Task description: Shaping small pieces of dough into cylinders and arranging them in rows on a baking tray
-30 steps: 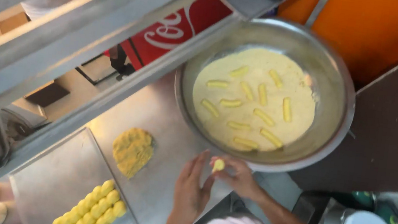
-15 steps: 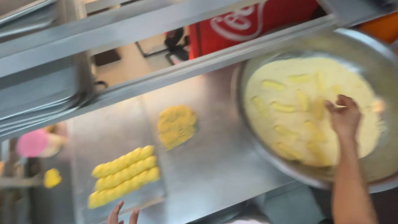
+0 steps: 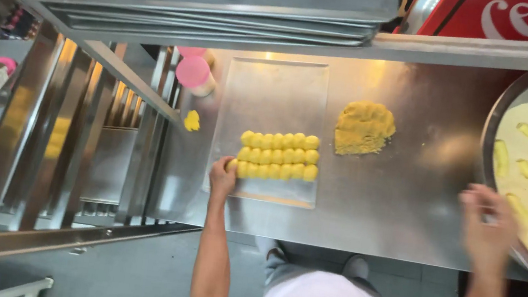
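Your left hand (image 3: 223, 176) sits left of centre in the frame, fingers curled and pointing up, forearm running straight down to the bottom edge. Your right hand (image 3: 488, 226) is at the lower right, blurred, fingers loosely spread, its forearm also reaching the bottom edge.

You wear a white apron or top, with 2 grey shoes below; both your forearms are bare, unsleeved.

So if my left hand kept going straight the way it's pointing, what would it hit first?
The left hand points up the metal tray; its fingertips look already against the nearest yellow dough pieces.
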